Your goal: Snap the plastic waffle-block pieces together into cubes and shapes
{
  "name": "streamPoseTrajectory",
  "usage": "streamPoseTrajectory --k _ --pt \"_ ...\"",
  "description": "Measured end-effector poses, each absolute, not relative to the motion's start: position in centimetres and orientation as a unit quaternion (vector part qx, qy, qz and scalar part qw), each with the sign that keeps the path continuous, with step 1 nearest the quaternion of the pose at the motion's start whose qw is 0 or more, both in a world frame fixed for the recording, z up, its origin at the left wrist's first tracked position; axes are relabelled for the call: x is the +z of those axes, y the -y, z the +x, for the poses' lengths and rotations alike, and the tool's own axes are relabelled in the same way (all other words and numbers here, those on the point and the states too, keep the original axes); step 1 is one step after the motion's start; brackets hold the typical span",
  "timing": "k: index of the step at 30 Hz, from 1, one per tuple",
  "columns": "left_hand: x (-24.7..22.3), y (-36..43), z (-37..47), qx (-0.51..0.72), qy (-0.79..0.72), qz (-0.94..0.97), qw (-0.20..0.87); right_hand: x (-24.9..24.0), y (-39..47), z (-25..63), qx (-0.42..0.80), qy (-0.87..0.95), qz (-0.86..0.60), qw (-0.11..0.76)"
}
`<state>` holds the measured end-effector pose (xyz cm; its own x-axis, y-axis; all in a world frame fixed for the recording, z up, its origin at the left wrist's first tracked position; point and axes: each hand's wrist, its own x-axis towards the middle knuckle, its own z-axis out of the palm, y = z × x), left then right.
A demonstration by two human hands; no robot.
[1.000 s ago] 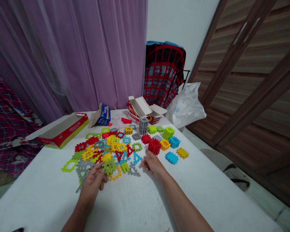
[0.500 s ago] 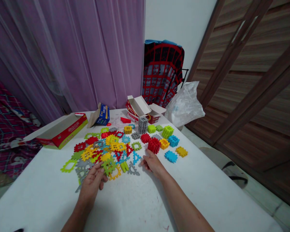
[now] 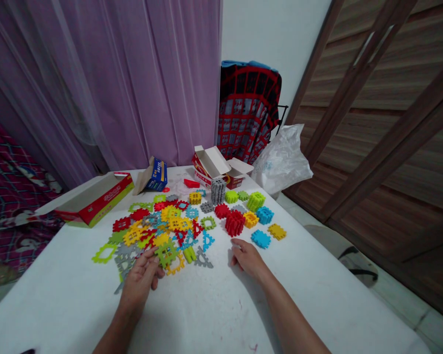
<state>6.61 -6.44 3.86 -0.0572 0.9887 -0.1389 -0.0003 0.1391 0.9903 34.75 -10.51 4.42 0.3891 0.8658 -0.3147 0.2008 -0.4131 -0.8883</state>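
Observation:
My left hand (image 3: 143,273) holds the edge of a green square window-pattern building tile (image 3: 166,253) between thumb and fingers, at the near side of a mixed pile. My right hand (image 3: 247,258) hovers low over the white table with loosely bent fingers, and nothing shows in them. Just beyond its fingertips stands a stack of red tiles (image 3: 235,224). A blue tile (image 3: 261,239) lies to the right of that stack. Between my hands are a grey triangular tile (image 3: 204,258) and a small light-green piece (image 3: 189,254).
Loose tiles in several colours (image 3: 133,233) spread across the left. A tall grey stack (image 3: 218,191), a lime stack (image 3: 256,201) and a blue stack (image 3: 265,215) stand farther back. Opened boxes (image 3: 92,204) and a white plastic bag (image 3: 282,157) line the table's far side.
My right hand has drawn back from the red stack, moving right and toward me. The red stack sits slightly nearer. My left hand keeps the green tile in place.

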Motion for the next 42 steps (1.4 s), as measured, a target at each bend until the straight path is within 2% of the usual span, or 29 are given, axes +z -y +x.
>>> streamPoseTrajectory --k 12,25,38,42 --pt "3.8 6.4 6.5 0.484 -0.545 0.447 0.519 4.0 9.4 34.5 0.424 0.422 -0.735 0.321" --pt "4.2 6.6 6.7 0.481 -0.545 0.446 0.522 3.7 9.3 34.7 0.429 0.388 -0.737 0.351" --pt "2.4 6.0 5.8 0.476 -0.519 0.474 0.529 4.2 9.3 34.8 0.436 0.385 -0.735 0.348" --pt "2.7 6.2 6.3 0.468 -0.519 0.492 0.519 3.5 9.6 34.4 0.389 0.416 -0.726 0.385"
